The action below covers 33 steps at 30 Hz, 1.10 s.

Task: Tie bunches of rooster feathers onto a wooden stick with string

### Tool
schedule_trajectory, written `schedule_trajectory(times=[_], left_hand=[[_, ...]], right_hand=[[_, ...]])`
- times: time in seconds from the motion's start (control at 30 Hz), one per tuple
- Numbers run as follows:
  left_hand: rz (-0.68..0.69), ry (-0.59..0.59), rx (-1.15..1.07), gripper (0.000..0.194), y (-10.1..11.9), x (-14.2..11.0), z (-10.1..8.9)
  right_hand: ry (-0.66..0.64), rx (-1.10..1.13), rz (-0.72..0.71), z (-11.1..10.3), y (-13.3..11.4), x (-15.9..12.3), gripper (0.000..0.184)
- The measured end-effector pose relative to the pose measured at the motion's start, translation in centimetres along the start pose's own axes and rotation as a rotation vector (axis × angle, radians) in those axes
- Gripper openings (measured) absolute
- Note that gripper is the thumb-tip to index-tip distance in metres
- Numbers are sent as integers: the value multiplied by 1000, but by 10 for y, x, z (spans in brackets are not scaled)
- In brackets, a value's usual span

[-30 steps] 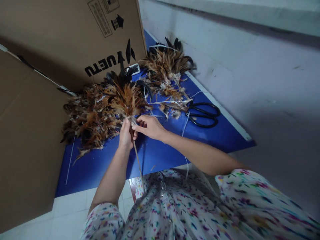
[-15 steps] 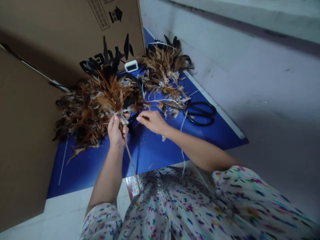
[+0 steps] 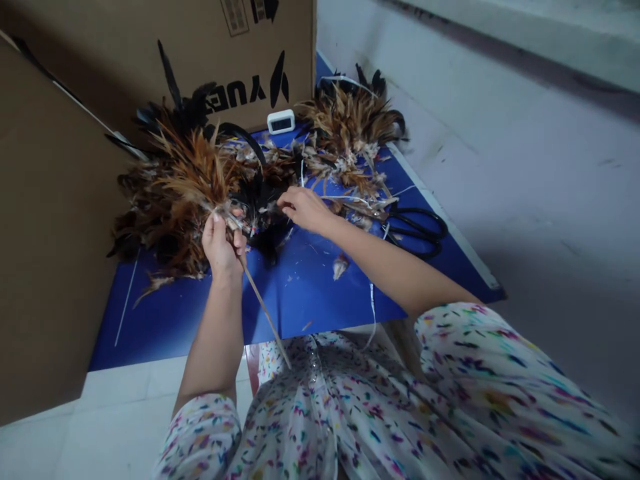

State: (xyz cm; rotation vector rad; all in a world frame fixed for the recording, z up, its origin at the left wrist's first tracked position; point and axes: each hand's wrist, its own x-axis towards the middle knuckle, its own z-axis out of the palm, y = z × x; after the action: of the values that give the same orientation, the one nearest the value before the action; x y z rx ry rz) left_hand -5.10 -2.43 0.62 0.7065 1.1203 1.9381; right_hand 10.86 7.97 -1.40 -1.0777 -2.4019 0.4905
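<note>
Head camera: pinches a feather bunch point(image 3: 193, 163) by its pale base between the thumb and fingers of the left hand point(image 3: 220, 250), well to the left of the black-handled scissors point(image 3: 416, 233), plus a thin stick point(image 3: 267, 315) slanting down toward the speckled top point(image 3: 320, 427). Grips low, probably to keep quills packed round the stick and let plumes fan free. Hovers the right hand point(image 3: 306, 209) left of the scissors, over loose feathers, with fingers curled and nearly closed; too blurred to tell if holding a feather. Perhaps keeps that hand apart for clear access to the loose pieces.

Farther out, shows a brown feather pile point(image 3: 167, 230) far left of the scissors, a second feather bunch point(image 3: 345, 120) beyond them beside the wall point(image 3: 525, 187), and a white device point(image 3: 281, 123) beyond and to their left, near the cardboard box point(image 3: 125, 60). Lets white string point(image 3: 373, 310) dangle over the near edge of the blue table point(image 3: 320, 297), on the body side of the scissors, probably left at hand there.

Compared with the earlier frame, tips the held bunch farther left, away from the scissors, and carries the right hand outward, farther from the left.
</note>
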Motion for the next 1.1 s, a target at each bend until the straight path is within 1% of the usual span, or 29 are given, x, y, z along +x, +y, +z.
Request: schedule_trajectory(times=[0.13, 0.2, 0.27, 0.33, 0.4, 0.43, 0.47, 0.5, 0.57, 0.6, 0.63, 0.7, 0.77, 0.8, 0.87, 0.97, 1.03, 1.1], left_hand=[[25, 10, 2, 26, -1, 6, -5], [41, -2, -3, 24, -1, 9, -8], [50, 3, -12, 23, -1, 10, -11], [51, 18, -16, 24, 1, 10, -11], [56, 35, -3, 25, 4, 9, -11], [61, 45, 7, 26, 6, 9, -10], [67, 55, 17, 26, 8, 8, -10], [73, 65, 25, 26, 9, 8, -10], [87, 73, 29, 26, 11, 8, -9], [94, 72, 27, 26, 11, 9, -10], [99, 70, 25, 25, 11, 9, -10], [103, 77, 28, 25, 10, 11, -11], [95, 96, 40, 25, 9, 12, -12], [88, 103, 45, 25, 9, 13, -13], [83, 109, 44, 26, 8, 13, -13], [82, 109, 43, 27, 8, 14, -14], [81, 100, 49, 29, 7, 15, -15], [75, 86, 42, 29, 5, 16, -15]], right_hand=[[-60, -198, -71, 16, -4, 21, 29], [-108, -279, -68, 20, -2, 26, 28], [-143, -323, -51, 19, 1, 28, 27], [-116, -354, 3, 13, 3, 28, 28], [-24, -382, 56, 6, 2, 27, 31], [18, -390, 44, 4, 0, 27, 32], [40, -389, -10, 3, -4, 27, 33], [35, -379, -98, 4, -9, 27, 34], [-38, -334, -291, 11, -22, 29, 34], [-82, -306, -349, 17, -29, 31, 34], [-109, -277, -365, 23, -36, 33, 33], [-127, -234, -330, 37, -47, 39, 30], [-157, -217, -280, 49, -55, 46, 31], [-180, -216, -260, 53, -56, 48, 31], [-227, -216, -223, 55, -56, 52, 25], [-238, -196, -160, 48, -50, 53, 25], [-198, -134, -94, 39, -44, 51, 26], [-138, -26, -12, 29, -35, 50, 25]])
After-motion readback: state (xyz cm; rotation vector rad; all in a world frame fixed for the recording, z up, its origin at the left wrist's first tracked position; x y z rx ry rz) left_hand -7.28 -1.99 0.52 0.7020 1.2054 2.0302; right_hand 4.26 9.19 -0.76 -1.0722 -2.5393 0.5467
